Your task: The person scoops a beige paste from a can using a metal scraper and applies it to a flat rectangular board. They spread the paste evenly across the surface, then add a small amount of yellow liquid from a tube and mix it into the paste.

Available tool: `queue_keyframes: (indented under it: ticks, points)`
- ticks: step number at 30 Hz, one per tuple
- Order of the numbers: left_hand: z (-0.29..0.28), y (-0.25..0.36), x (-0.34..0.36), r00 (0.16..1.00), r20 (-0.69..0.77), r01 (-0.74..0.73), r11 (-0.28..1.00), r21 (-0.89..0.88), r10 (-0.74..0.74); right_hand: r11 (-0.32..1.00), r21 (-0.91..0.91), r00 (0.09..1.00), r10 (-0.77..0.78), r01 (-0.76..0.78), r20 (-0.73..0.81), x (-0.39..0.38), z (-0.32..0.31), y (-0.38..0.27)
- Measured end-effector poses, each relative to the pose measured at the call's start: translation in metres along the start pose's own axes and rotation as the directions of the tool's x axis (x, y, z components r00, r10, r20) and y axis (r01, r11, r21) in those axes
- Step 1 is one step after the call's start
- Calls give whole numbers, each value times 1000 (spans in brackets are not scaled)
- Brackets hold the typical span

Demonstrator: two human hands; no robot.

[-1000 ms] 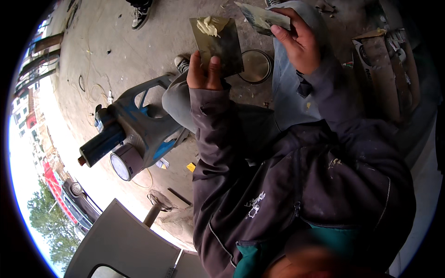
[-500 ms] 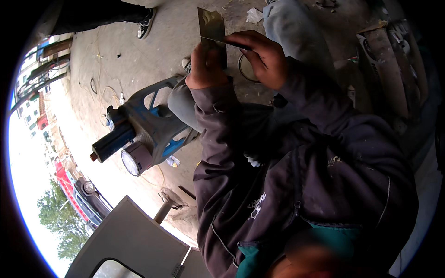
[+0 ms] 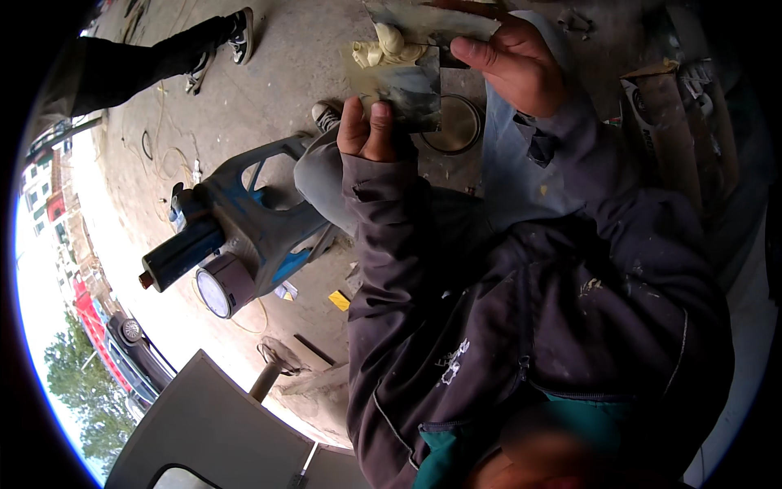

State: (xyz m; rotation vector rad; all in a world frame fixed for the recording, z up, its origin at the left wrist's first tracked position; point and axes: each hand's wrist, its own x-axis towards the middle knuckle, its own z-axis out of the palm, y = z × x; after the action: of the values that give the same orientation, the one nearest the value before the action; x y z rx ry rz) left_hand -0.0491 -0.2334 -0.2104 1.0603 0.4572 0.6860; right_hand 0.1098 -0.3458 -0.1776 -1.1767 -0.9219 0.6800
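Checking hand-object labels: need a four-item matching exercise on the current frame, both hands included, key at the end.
1. left hand
2. right hand
3. paste
4. small yellow piece

A. on the floor
B. holds the upper plate in the picture
C. cream-coloured
D. holds the lower plate in the picture

Pairs: 1-D, 2-B, 3-C, 4-A

Cream paste [image 3: 376, 54] (lumpy) tops a flat plate [image 3: 413, 88] beside a second plate [image 3: 433, 25].
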Motion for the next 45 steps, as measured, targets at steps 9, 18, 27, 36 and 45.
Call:
queue_keyframes:
  ticks: [9,18,27,36,45]
  points:
    - [-9,-7,-3,1000,-7,-24,997,-78,23,888,-434,983,182,-148,38,0,-8,24]
    - [-10,-16,-4,997,-70,-51,993,-103,43,988,155,995,8,-23,98,1,-1,13]
    - [-2,-12,-5,992,90,105,978,-182,-90,955,292,976,109,-49,-191,19,-11,-1]
    - [-10,-47,0,916,346,331,866,-375,-201,783,442,887,455,-439,74,2,-12,56]
    - [-18,-46,1,991,89,129,875,-467,-99,841,454,835,457,-294,-306,9,17,53]
